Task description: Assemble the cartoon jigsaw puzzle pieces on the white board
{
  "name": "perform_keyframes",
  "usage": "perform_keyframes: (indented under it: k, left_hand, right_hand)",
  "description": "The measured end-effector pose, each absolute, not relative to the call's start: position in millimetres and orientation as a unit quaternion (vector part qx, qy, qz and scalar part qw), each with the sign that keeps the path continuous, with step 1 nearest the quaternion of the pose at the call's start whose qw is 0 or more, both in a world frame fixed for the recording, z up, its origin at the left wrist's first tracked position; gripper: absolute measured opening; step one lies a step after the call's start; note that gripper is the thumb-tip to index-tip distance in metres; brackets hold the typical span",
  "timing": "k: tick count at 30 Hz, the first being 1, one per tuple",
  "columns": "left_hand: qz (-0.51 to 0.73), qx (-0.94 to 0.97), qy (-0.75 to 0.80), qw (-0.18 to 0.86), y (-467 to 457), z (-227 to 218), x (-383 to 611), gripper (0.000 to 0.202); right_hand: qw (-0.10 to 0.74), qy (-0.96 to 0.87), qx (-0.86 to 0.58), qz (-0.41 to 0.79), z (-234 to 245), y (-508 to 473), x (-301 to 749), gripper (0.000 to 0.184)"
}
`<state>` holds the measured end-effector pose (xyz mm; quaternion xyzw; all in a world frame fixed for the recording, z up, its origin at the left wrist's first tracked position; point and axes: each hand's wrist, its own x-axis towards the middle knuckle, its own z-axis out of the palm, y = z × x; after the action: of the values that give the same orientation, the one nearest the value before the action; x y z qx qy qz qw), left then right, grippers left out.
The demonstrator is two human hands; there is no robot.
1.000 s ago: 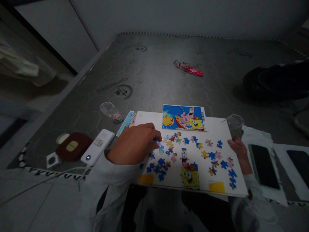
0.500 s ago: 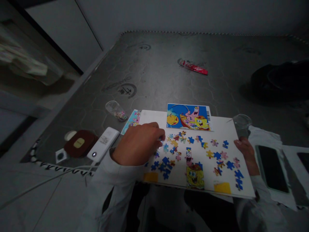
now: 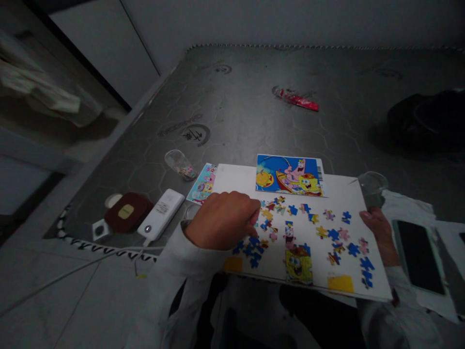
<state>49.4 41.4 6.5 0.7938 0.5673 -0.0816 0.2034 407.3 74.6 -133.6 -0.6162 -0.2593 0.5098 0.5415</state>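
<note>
My left hand (image 3: 227, 220) is over the left part of a white board (image 3: 236, 174), its fingers curled together above loose jigsaw pieces (image 3: 250, 249). The fingertips point down and away from view, so what they pinch, if anything, is hidden. At the board's right edge, my right hand (image 3: 378, 232) grips the rim with the thumb on top. A few joined pieces form a yellow cartoon face (image 3: 298, 264) near the board's front edge. Toward the back lies a picture card (image 3: 288, 175) with the same cartoon figures. More loose pieces (image 3: 332, 234) are scattered on the right side.
Left of the board are a clear cup of small bits (image 3: 180, 166), a white power bank (image 3: 162, 215) with a cable, and a brown case (image 3: 128, 212). On the right are a clear cup (image 3: 372, 186) and a phone (image 3: 419, 257). A red packet (image 3: 296, 99) lies farther back.
My left hand has moved a little right and nearer over the loose pieces. My right hand keeps its hold on the board. The whole view has shifted slightly.
</note>
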Motion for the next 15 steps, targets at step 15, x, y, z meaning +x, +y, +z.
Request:
perform_keyframes:
  k: [15]
  left_hand:
    - [-0.085, 0.756, 0.632, 0.149, 43.3, 6.2, 49.3, 0.018]
  right_hand:
    - [0.520, -0.281, -0.616, 0.521, -127.6, 73.5, 403.5, 0.020]
